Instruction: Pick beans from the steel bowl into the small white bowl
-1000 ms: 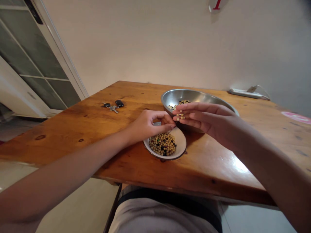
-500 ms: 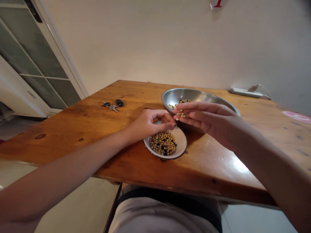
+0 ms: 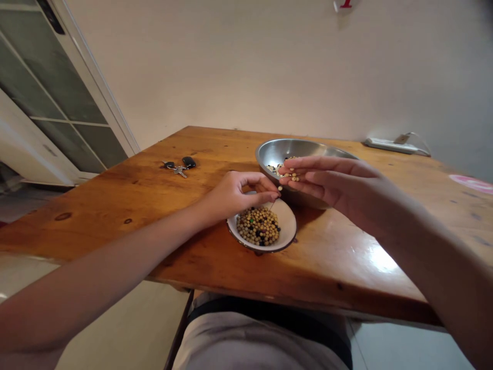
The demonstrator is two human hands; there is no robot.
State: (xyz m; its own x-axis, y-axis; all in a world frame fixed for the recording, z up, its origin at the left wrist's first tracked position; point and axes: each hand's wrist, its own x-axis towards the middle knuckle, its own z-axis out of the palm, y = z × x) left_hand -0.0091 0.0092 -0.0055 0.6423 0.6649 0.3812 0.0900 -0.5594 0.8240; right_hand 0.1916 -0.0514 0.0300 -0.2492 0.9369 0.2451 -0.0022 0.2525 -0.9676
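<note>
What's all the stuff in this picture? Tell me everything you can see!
table: one, orange-brown wood, in the middle
small bowl: one, white with dark rim, on the table
beans: many, pale yellow with some black, in the small bowl
big bowl: one, silver metal, on the table behind the small bowl, some beans inside
keys: one bunch, silver and black, on the table's left
power strip: one, white, at the table's back
round patch: one, pink, at the table's right
door: one, white with glass panes, at left
wall: one, cream, behind the table
left hand: one, above the small bowl
right hand: one, pinching beans above the big bowl
lap: one, grey, below the table
</note>
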